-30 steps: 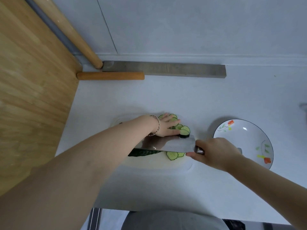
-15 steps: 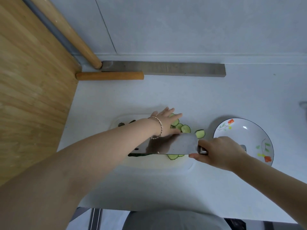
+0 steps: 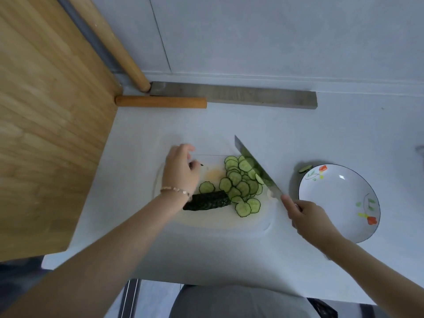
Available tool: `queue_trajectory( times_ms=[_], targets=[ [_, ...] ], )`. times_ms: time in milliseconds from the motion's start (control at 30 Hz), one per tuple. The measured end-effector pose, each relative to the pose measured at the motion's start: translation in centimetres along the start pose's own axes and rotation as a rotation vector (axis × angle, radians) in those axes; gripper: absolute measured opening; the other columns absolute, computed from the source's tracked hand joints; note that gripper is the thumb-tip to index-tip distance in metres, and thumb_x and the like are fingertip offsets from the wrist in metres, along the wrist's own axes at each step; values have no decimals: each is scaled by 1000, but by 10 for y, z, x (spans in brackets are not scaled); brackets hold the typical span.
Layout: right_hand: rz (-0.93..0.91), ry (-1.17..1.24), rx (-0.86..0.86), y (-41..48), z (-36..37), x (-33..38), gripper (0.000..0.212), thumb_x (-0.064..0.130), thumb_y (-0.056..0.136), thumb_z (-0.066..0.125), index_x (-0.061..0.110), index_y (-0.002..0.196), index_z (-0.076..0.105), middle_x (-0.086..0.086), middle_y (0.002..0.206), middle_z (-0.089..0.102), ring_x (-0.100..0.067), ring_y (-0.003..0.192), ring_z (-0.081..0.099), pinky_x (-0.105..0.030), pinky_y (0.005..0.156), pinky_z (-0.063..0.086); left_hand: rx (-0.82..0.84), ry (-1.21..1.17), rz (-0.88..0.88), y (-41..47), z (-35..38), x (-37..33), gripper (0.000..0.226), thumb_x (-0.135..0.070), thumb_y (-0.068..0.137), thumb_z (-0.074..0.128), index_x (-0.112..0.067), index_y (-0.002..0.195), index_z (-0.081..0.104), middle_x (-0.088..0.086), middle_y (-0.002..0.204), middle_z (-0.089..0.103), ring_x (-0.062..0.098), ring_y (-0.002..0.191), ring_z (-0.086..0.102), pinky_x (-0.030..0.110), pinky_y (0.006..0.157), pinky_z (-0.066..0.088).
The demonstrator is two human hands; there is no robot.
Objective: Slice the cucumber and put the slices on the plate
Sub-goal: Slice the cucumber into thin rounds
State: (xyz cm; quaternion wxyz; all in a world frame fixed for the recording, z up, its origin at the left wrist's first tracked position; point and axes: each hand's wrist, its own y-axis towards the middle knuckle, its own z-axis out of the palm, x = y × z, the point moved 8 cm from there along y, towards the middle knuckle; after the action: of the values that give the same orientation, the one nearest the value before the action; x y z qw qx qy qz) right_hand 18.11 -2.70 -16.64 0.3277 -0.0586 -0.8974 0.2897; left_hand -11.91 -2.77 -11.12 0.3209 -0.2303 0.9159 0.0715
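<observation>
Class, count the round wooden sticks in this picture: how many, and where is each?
2. One leaning stick slants down from the upper left to the left end of the grey bar; the lying stick rests flat on the counter before that bar. None appears hidden.

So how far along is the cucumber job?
Most is sliced: a heap of slices lies on the cutting board. In hand: the right hand holds the knife against that heap. Left: a dark cucumber stub uncut, and the plate holds no slices; one stray slice lies by its rim.
</observation>
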Motion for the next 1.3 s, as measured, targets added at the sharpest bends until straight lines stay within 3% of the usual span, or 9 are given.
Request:
queue_trajectory(
  times_ms=[167, 367, 533, 700, 867, 967, 1100, 1200, 1300],
  targets=[
    [110, 254, 52, 2, 13, -2, 53, 57, 89, 44, 8, 68, 42, -4, 51, 38, -17, 40, 31, -22, 44, 30, 530, 416, 267, -54, 83, 8, 39, -34, 82, 59, -19, 118, 52, 1, 119, 55, 22, 111, 47, 34, 91, 41],
    [98, 359, 5, 4, 0, 0, 51, 53, 89, 46, 8, 68, 41, -4, 53, 36, -17, 43, 29, -21, 42, 27, 592, 596, 293, -47, 98, -16, 29, -23, 85, 51, -15, 113, 50, 5, 119, 51, 26, 111, 46, 36, 90, 37],
    [89, 416, -146, 21, -45, -5, 54, 58, 89, 43, 12, 61, 38, 2, 47, 34, -18, 44, 30, -23, 47, 27, 631, 478, 433, -29, 136, -82, 25, -20, 86, 48, -14, 109, 55, 7, 118, 50, 27, 111, 46, 34, 88, 41],
    [120, 464, -252, 41, -90, -20, 54, 59, 89, 43, 11, 65, 38, 0, 49, 34, -19, 44, 31, -24, 45, 28, 846, 342, 466, -27, 207, -139, 35, -21, 90, 45, -20, 125, 49, 5, 142, 37, 27, 130, 32, 37, 105, 32],
    [138, 484, -262, 56, -103, -35, 55, 60, 89, 41, 10, 67, 38, -1, 51, 34, -18, 44, 31, -24, 45, 28, 827, 41, 123, -16, 248, -155, 43, -26, 86, 55, -13, 125, 41, 7, 121, 53, 28, 110, 52, 33, 86, 44],
    [146, 474, -259, 60, -102, -39, 56, 60, 89, 42, 11, 62, 38, 1, 49, 37, -19, 44, 33, -26, 48, 30, 785, 48, 37, -10, 256, -156, 11, -21, 86, 53, -15, 92, 59, 9, 92, 60, 28, 92, 57, 25, 70, 38],
    [162, 471, -256, 63, -100, -45, 56, 61, 88, 42, 10, 64, 42, -2, 51, 41, -20, 46, 37, -27, 50, 32, 681, 22, -26, -2, 248, -149, 30, -5, 81, 48, -12, 52, 41, 13, 69, 49, 23, 66, 43, 26, 58, 33],
    [156, 475, -243, 65, -96, -45, 56, 61, 87, 42, 9, 67, 42, -1, 50, 39, -19, 45, 35, -26, 49, 30, 550, -74, -72, 8, 215, -136, 9, -8, 80, 53, -8, 74, 59, 13, 81, 60, 23, 73, 50, 25, 64, 38],
    [124, 462, -219, 65, -90, -37, 54, 60, 89, 42, 10, 69, 44, -5, 54, 38, -20, 48, 34, -26, 49, 31, 471, -54, -45, 15, 172, -108, 12, -12, 82, 57, -6, 91, 62, 10, 90, 66, 24, 82, 59, 28, 74, 47]
  ],
)
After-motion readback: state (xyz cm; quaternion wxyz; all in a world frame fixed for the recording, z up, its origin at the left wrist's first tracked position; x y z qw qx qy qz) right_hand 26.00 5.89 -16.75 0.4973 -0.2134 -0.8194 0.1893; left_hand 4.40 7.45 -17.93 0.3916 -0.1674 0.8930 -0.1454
